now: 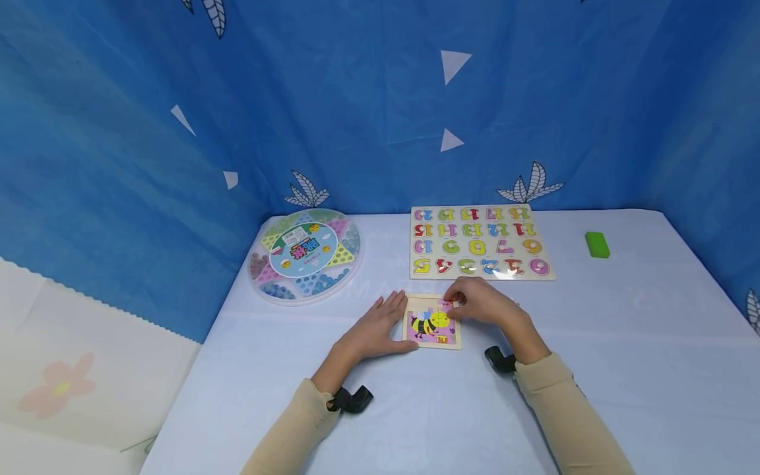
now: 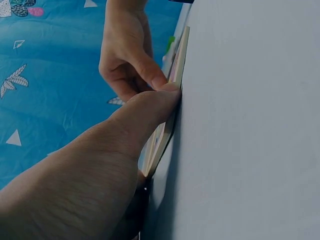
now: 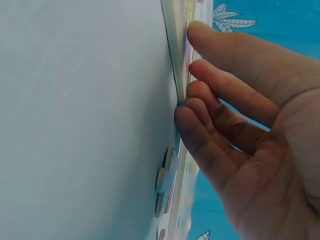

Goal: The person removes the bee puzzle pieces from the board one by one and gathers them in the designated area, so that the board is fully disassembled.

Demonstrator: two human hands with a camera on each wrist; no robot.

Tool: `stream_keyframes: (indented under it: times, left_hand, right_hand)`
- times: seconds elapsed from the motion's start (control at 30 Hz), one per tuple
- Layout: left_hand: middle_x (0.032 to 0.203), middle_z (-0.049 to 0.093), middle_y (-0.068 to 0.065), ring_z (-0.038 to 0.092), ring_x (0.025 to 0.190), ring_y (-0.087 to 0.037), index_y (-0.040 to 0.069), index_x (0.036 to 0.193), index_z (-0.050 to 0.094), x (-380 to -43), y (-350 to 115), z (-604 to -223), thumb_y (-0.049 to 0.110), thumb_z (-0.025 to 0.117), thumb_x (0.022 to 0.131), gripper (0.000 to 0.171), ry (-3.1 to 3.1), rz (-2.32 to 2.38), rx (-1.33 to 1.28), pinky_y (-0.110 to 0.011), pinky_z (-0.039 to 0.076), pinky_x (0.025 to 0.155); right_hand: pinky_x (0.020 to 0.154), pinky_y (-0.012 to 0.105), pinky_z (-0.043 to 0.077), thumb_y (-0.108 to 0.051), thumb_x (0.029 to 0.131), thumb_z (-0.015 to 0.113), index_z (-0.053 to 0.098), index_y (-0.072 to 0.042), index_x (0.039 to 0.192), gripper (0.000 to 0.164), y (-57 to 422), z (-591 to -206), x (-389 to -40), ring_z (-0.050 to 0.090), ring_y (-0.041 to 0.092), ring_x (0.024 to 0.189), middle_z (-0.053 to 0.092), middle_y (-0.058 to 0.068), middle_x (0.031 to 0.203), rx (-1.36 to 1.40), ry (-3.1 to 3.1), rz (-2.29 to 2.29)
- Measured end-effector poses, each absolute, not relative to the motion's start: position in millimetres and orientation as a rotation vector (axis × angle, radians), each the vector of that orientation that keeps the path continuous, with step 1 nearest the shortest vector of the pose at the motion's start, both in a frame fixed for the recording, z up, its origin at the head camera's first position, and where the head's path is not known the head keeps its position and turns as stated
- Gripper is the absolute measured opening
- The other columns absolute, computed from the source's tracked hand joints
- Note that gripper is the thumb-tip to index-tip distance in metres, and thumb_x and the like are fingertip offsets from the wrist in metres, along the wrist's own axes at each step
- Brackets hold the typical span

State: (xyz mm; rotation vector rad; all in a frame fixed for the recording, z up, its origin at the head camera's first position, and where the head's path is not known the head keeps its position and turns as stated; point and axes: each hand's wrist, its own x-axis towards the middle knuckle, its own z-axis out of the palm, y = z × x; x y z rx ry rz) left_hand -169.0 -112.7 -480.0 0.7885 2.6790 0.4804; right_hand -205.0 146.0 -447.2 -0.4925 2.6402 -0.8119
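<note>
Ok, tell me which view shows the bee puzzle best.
The head view: it shows the bee puzzle from above, most of its picture uncovered. The left wrist view shows it nearly edge-on, partly behind the left hand; the right wrist view, only a narrow strip beside the right hand.

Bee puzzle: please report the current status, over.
Left hand touching left edge of bee puzzle. Right hand at upper right corner. Number board beyond, not blocking.

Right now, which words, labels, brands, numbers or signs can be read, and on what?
"0" to "20", upside down: number board.
Lettering on the label of the round game box: too small to read.
White sticker there: too small.
Red mark on the bee puzzle: too blurred to call a letter.
No brand readable.
</note>
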Motion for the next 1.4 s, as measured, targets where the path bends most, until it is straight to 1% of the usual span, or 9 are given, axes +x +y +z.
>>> stream_keyframes:
  times: [0.23, 0.6, 0.8, 1.0, 1.17, 1.4]
  left_hand:
    - [0.165, 0.01, -0.002, 0.006, 0.154, -0.016, 0.01, 0.156, 0.016, -169.4, -112.5, -479.6, 0.066, 0.058, 0.085, 0.1, 2.678, 0.486, 0.778, -0.039, 0.009, 0.126]
    - [0.165, 0.011, -0.003, 0.006, 0.154, -0.017, 0.009, 0.156, 0.017, -168.6, -113.6, -481.0, 0.066, 0.059, 0.085, 0.1, 2.678, 0.488, 0.769, -0.04, 0.01, 0.126]
    - [0.166, 0.008, -0.001, 0.004, 0.154, -0.015, 0.012, 0.157, 0.015, -165.1, -114.0, -485.3, 0.067, 0.058, 0.085, 0.1, 2.668, 0.502, 0.754, -0.038, 0.009, 0.126]
    - [0.165, 0.01, -0.003, 0.006, 0.154, -0.017, 0.01, 0.157, 0.016, -164.7, -112.4, -483.4, 0.065, 0.058, 0.085, 0.1, 2.678, 0.501, 0.776, -0.04, 0.01, 0.126]
    - [0.165, 0.01, -0.004, 0.006, 0.154, -0.018, 0.009, 0.156, 0.016, -166.3, -112.0, -480.9, 0.065, 0.058, 0.086, 0.1, 2.673, 0.496, 0.777, -0.04, 0.01, 0.126]
    - [0.165, 0.009, -0.002, 0.004, 0.154, -0.016, 0.011, 0.157, 0.015, -167.5, -111.7, -480.8, 0.065, 0.058, 0.085, 0.1, 2.673, 0.491, 0.771, -0.038, 0.009, 0.126]
  right_hand:
    - [0.077, 0.029, 0.05, -0.023, 0.076, 0.084, 0.074, -0.008, 0.106, 0.035, 143.6, -445.6, -206.0, 0.052, 0.017, 0.084, 0.064, 0.001, 0.093, -0.525, 2.662, -0.75]
    - [0.079, 0.031, 0.052, -0.021, 0.076, 0.084, 0.075, -0.008, 0.106, 0.033, 140.8, -445.3, -207.7, 0.053, 0.017, 0.084, 0.066, 0.002, 0.095, -0.515, 2.649, -0.76]
    - [0.076, 0.029, 0.051, -0.019, 0.073, 0.086, 0.073, -0.008, 0.104, 0.035, 141.9, -449.6, -206.5, 0.052, 0.016, 0.082, 0.065, 0.001, 0.091, -0.476, 2.63, -0.817]
    - [0.073, 0.027, 0.048, -0.019, 0.072, 0.087, 0.072, -0.008, 0.101, 0.035, 144.3, -450.2, -206.4, 0.052, 0.017, 0.081, 0.062, 0.001, 0.087, -0.46, 2.643, -0.845]
    - [0.074, 0.027, 0.049, -0.018, 0.07, 0.088, 0.072, -0.009, 0.1, 0.035, 142.0, -447.5, -206.2, 0.051, 0.018, 0.082, 0.06, 0.002, 0.087, -0.454, 2.667, -0.838]
    - [0.078, 0.03, 0.052, -0.016, 0.071, 0.087, 0.072, -0.008, 0.104, 0.037, 136.4, -440.9, -202.2, 0.053, 0.018, 0.085, 0.063, 0.002, 0.091, -0.436, 2.693, -0.786]
